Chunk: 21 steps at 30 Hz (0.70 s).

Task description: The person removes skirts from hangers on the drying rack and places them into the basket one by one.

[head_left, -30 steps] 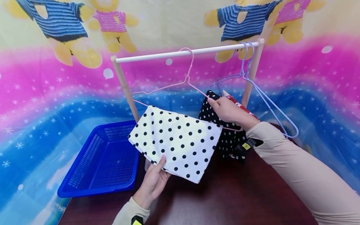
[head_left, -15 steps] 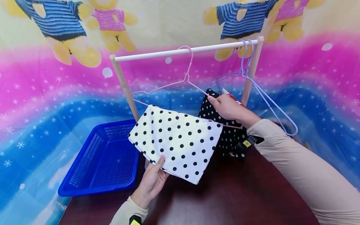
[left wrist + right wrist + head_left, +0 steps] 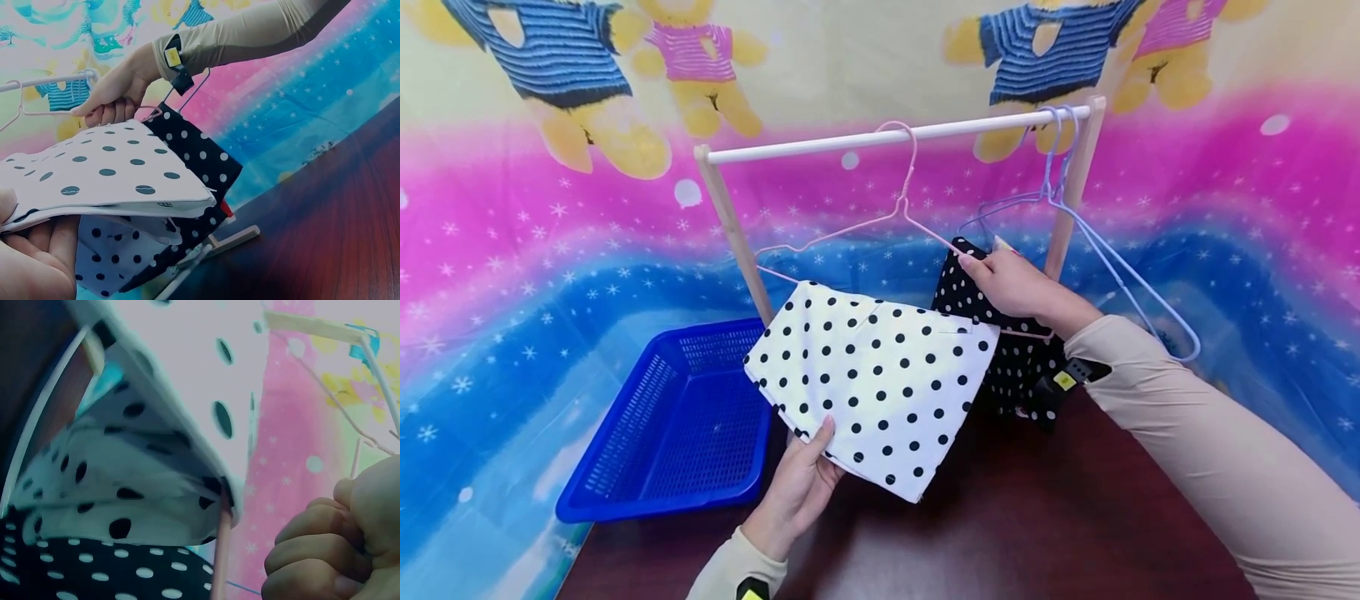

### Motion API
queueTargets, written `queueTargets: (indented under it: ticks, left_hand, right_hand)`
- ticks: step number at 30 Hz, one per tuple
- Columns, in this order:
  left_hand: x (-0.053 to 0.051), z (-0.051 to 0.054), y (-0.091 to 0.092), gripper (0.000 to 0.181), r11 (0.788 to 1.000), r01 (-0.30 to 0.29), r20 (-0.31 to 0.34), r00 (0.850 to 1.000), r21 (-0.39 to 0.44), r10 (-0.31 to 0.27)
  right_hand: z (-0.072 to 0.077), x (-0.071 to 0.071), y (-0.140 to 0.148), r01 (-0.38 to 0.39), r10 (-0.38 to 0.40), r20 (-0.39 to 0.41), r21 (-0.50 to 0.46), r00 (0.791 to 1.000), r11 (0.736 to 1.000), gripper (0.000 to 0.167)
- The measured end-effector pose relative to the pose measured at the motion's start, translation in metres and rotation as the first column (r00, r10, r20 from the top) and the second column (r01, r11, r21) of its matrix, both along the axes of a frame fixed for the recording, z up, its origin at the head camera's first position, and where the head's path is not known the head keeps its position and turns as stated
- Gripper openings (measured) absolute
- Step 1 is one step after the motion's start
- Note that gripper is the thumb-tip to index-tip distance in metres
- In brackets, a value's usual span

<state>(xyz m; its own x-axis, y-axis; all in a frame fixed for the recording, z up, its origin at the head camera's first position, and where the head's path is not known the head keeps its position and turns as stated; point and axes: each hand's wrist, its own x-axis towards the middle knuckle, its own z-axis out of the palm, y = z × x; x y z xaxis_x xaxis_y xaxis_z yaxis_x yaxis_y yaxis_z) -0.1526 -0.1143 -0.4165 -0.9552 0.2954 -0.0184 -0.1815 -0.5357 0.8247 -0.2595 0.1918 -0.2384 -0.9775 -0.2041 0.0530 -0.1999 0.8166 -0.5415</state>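
Observation:
A white cloth (image 3: pixel 872 375) with black polka dots is folded over the lower bar of a pink clothes hanger (image 3: pixel 901 208), whose hook sits on the rack's white rod. My left hand (image 3: pixel 797 492) pinches the cloth's near lower edge, thumb on top and fingers beneath. In the left wrist view, the cloth's second layer hangs below the held edge. My right hand (image 3: pixel 1011 283) grips the hanger's right sloping arm, with curled fingers (image 3: pixel 312 550) showing in the right wrist view. Behind that hand hangs a black cloth (image 3: pixel 955 287) with white dots, partly hidden.
The rack has a white rod (image 3: pixel 820 148) and wooden posts (image 3: pixel 733 225). Blue hangers (image 3: pixel 1120 258) hang at its right end. A blue plastic basket (image 3: pixel 662 417) stands on the dark red-brown table (image 3: pixel 1000 533) at left. A printed curtain (image 3: pixel 512 275) surrounds it all.
My left hand has drawn the white cloth's lower edge slightly down and to the left. My right hand keeps its grip on the hanger, shifting barely to the right.

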Motion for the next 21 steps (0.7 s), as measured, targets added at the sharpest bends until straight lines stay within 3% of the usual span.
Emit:
queueTargets:
  ticks: [8,21]
  left_hand:
    - [0.0009,-0.005,0.0009,0.018,1.0,0.011,-0.022,1.0,0.022,-0.01]
    - [0.0045,-0.007,0.0078,0.019,0.999,-0.034,0.041,0.999,-0.002,0.034]
  right_hand:
    - [0.0004,-0.0006,0.0019,-0.003,0.003,0.005,-0.023,1.0,1.0,0.059]
    - [-0.0009,0.0005,0.0014,0.009,-0.009,0.002,-0.022,1.0,1.0,0.058]
